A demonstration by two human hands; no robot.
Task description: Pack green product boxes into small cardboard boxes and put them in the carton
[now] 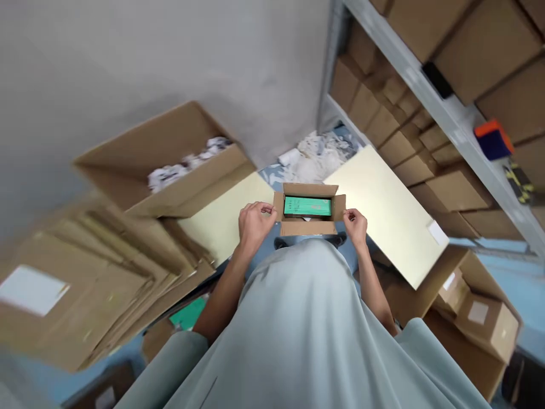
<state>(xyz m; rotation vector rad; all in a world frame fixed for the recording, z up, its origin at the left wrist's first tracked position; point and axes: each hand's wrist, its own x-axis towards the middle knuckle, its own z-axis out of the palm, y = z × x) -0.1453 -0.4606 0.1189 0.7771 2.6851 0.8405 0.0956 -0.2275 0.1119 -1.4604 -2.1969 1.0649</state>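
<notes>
A small open cardboard box (307, 227) sits in front of me with a green packet (307, 206) lying inside it. My left hand (254, 222) is closed on the box's left flap. At the box's right flap, my right hand (356, 224) pinches the edge. All flaps stand open.
A large open carton (140, 165) holding white paper filler stands at the left, above a stack of flattened cartons (97, 284). Pale sheets (383, 210) lie left and right of the box. Shelves of brown boxes (426, 136) run along the right. More filler (317, 156) lies beyond.
</notes>
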